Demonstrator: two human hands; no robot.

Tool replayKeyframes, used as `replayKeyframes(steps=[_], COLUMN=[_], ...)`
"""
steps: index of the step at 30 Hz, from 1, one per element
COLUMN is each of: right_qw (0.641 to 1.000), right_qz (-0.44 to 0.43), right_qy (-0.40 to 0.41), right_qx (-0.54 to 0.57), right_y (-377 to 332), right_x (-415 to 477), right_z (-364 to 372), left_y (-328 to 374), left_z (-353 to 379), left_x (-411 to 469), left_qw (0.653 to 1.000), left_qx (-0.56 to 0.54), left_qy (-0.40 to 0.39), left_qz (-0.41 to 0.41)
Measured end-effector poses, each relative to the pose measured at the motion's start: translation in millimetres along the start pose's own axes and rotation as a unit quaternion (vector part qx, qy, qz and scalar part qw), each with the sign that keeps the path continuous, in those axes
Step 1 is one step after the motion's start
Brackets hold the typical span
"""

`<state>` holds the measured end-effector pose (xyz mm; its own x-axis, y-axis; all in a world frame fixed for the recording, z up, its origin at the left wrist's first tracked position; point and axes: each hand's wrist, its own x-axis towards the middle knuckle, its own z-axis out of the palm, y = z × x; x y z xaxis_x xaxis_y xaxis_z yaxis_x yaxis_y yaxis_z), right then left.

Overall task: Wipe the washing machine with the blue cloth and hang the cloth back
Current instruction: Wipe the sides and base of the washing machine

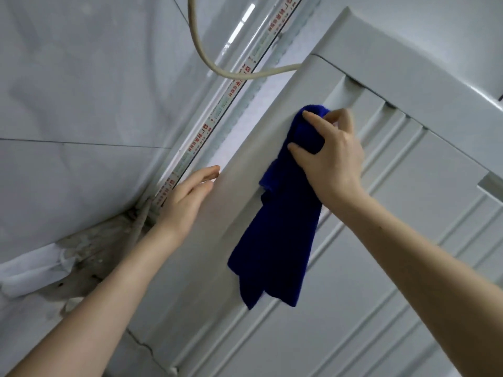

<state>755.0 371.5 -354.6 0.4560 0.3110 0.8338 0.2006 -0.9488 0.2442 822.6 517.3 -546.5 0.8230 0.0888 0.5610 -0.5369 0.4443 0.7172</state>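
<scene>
The white washing machine (381, 240) fills the right half of the view, its ribbed top and lid seen from above. A dark blue cloth (275, 240) lies bunched on the machine's left part and trails down toward me. My right hand (332, 156) grips the cloth's upper bunch, fingers curled round it, pressed against the machine's surface. With straight fingers, my left hand (185, 202) rests flat on the machine's left edge and holds nothing.
Grey wall tiles (81, 104) stand to the left. A white pipe with red print (217, 110) runs along the gap beside the machine. A beige hose (206, 55) loops above. Crumbled, dirty plaster (89, 262) sits in the lower-left corner.
</scene>
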Motion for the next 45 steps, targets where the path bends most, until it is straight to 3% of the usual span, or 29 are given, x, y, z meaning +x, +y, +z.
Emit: replayKeyframes(steps=[5,9,14,22,26,29,34,36,39,42,45], right_qw=[0.986,0.991,0.996,0.993,0.984,0.993,0.996,0.989,0.969,0.940,0.884], right_qz=[-0.106,-0.091,-0.064,-0.065,-0.082,-0.031,0.065,0.119,0.208,0.288,0.402], right_qy=[-0.126,-0.094,-0.058,-0.098,-0.159,-0.114,0.036,0.074,0.129,0.175,0.227], right_qx=[-0.027,-0.035,-0.039,-0.030,-0.005,0.022,0.044,0.044,0.030,0.058,0.073], right_y=[-9.9,-1.7,0.2,-39.8,-60.1,-58.1,-19.0,6.9,37.9,58.4,77.5], right_x=[-49.7,-8.1,14.7,-103.7,-161.4,-163.7,-154.7,-171.6,-221.0,-276.8,-326.0], right_z=[22.6,8.2,-1.1,66.1,94.2,92.4,45.9,21.3,-3.9,-17.0,-24.7], left_y=[-10.2,-16.4,-25.4,-30.6,-30.8,-27.4,-16.6,-9.9,0.4,5.1,-4.1], left_z=[0.1,-4.1,-14.6,-41.3,-45.3,-42.7,-15.5,0.5,29.4,64.2,97.4], left_x=[3.4,1.2,-2.3,0.1,-6.5,-8.5,-6.8,-4.9,-9.7,-23.9,-44.5], left_qw=[0.999,0.994,0.992,0.993,0.989,0.991,0.992,0.969,0.905,0.880,0.849], left_qx=[0.032,0.105,0.114,0.036,0.022,0.078,0.126,0.226,0.348,0.353,0.367], left_qy=[-0.021,-0.036,-0.048,-0.017,-0.025,-0.029,-0.005,0.017,0.017,-0.022,-0.097], left_qz=[-0.009,0.003,0.007,-0.107,-0.147,-0.101,-0.005,0.094,0.245,0.318,0.368])
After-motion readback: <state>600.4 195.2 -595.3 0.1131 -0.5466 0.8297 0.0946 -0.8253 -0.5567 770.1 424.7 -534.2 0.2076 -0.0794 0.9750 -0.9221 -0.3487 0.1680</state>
